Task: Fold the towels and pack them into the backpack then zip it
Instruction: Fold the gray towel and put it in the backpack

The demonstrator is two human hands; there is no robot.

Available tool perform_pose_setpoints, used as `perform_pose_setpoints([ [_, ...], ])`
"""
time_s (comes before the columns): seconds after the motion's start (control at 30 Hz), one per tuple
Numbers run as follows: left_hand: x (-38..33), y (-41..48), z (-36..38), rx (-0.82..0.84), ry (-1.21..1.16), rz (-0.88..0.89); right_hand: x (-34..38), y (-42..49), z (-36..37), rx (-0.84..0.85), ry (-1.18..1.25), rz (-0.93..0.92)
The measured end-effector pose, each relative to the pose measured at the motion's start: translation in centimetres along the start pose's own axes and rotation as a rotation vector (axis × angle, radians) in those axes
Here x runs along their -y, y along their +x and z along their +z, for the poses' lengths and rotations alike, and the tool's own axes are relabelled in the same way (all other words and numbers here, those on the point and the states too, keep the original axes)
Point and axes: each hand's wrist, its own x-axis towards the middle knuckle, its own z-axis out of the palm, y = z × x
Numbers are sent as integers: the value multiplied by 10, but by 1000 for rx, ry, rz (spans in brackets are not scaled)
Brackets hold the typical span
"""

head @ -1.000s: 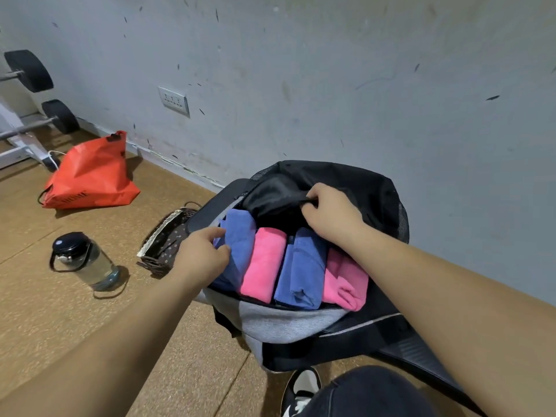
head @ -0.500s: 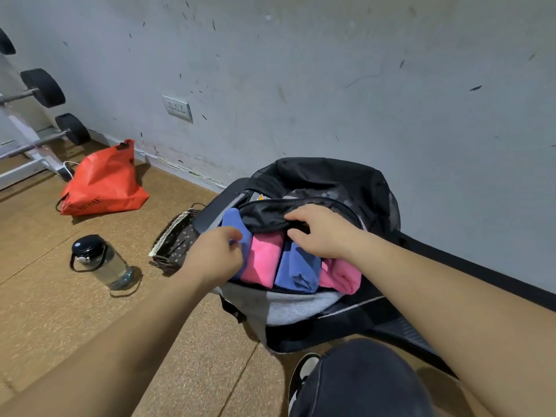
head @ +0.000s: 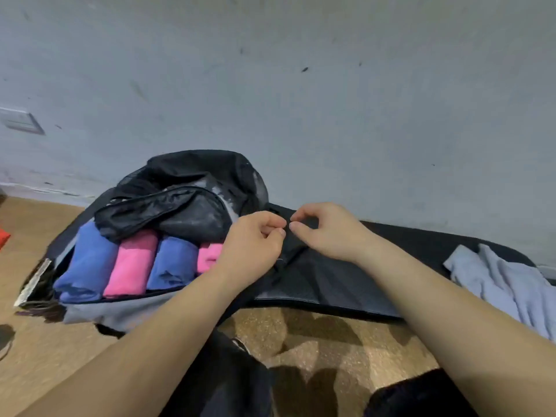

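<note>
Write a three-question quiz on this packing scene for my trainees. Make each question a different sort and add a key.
1. True or false: the backpack is already zipped shut.
2. How many rolled towels show in the backpack's opening? A) two B) four C) six
3. Fill the gap: from the person's left, the towels run blue, pink, ____, pink.

Key
1. False: the main opening gapes and the towels are in plain sight.
2. B
3. blue
</note>
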Motion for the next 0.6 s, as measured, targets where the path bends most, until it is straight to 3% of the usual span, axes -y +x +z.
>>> perform_pose_setpoints([
  [0.2, -53, 16, 100, 343, 2, 50, -113, -45, -48, -197, 190, 328],
  [0.4, -88, 26, 181, 410, -46, 89, -216, -87, -76, -563, 171, 646],
  [0.47, -81, 22, 199, 477, 46, 127, -255, -108, -76, -685, 54, 728],
  [0.6, -77, 25, 211, 581, 271, 295, -314, -132, -77, -512, -27, 962],
])
